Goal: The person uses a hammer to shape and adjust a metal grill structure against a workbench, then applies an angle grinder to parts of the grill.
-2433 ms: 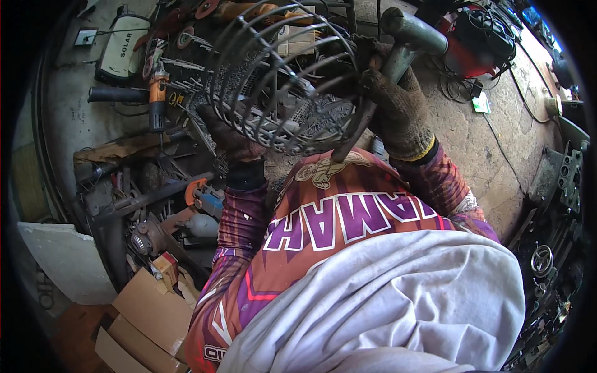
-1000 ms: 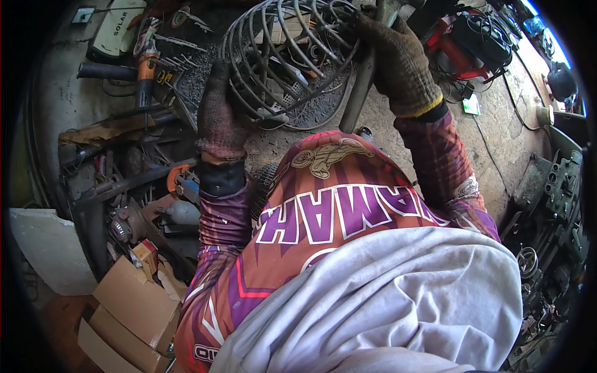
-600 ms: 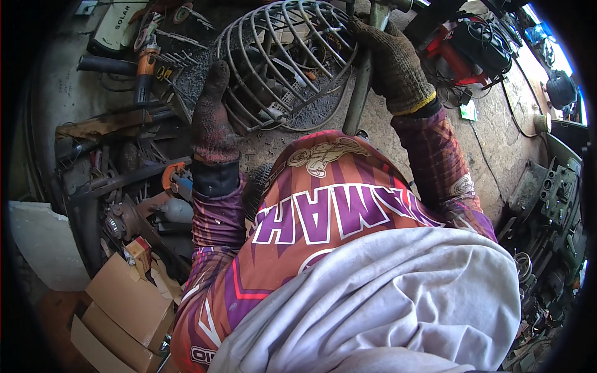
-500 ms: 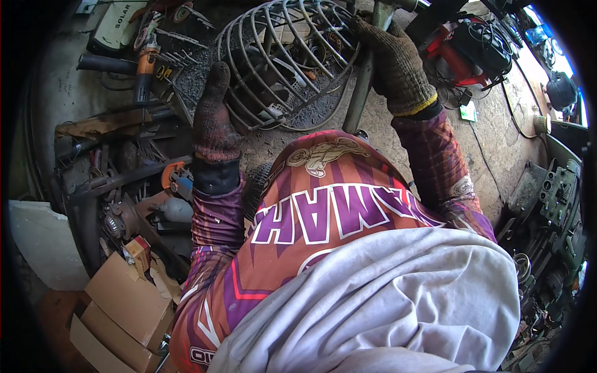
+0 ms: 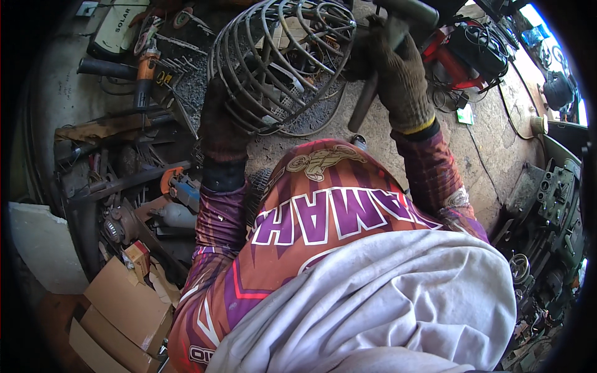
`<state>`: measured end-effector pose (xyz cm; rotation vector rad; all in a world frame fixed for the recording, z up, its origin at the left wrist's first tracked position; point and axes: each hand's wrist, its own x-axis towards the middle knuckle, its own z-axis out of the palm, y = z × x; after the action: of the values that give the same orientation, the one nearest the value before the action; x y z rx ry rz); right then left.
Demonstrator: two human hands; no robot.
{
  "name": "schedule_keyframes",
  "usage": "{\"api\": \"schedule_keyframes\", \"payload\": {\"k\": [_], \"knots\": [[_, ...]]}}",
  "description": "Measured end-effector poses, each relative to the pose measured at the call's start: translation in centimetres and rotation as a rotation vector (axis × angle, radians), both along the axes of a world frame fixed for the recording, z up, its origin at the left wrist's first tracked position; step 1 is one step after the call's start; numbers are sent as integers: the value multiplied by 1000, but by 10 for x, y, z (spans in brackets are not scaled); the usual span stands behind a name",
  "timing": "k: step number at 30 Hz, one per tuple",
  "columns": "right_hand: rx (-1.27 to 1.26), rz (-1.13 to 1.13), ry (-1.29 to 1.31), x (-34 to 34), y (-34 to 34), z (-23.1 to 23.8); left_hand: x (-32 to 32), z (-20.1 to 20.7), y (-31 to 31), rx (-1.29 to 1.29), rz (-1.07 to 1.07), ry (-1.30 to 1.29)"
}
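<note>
A rounded cage of bent metal rods (image 5: 272,68) is held at the top middle, tilted, with its ribs curving over the floor. My left hand (image 5: 225,121), in a dark, dirty glove, grips its lower left side; the fingers are partly lost in shadow. Beside the cage's right rim, my right hand (image 5: 401,81), in a brown knitted glove with a yellow cuff edge, is closed round a hammer (image 5: 364,105). The hammer's thick head rises above the fist and its metal handle slants down to the left.
An orange angle grinder (image 5: 147,67) lies at the upper left, near a white box (image 5: 119,26). Scrap metal and an open cardboard box (image 5: 124,298) crowd the left side. At the upper right sits a red and black machine (image 5: 463,59) with cables; greasy machinery (image 5: 550,211) stands at right.
The hammer and my right hand have tilted and shifted slightly downward, bringing the hammer head further into sight. My left hand has turned inward against the cage, which has rotated a little.
</note>
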<state>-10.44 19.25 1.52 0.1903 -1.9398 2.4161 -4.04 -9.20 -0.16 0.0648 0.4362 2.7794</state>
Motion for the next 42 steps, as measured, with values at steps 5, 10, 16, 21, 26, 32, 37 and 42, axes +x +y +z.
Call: {"api": "schedule_keyframes", "payload": {"k": [5, 10, 16, 21, 26, 32, 37, 42], "knots": [[30, 95, -67, 33, 21, -39, 2, 8, 5, -433, 391, -46], [409, 59, 107, 65, 14, -48, 6, 17, 12, -524, 424, -45], [683, 24, 587, 63, 3, 18, 6, 21, 9, -687, 432, -136], [843, 79, 322, 68, 1, -24, 7, 34, 14, -775, 474, -139], [882, 1, 450, 72, -10, -15, 12, 49, 24, -891, 605, -111], [942, -79, 411, 83, -18, 4, 16, 53, 19, -1033, 573, -166], [664, 296, 259, 69, 6, -3, 16, 59, 22, -996, 602, -152], [986, -15, 370, 64, -18, -6, 8, 65, 24, -1011, 609, -155]]}}
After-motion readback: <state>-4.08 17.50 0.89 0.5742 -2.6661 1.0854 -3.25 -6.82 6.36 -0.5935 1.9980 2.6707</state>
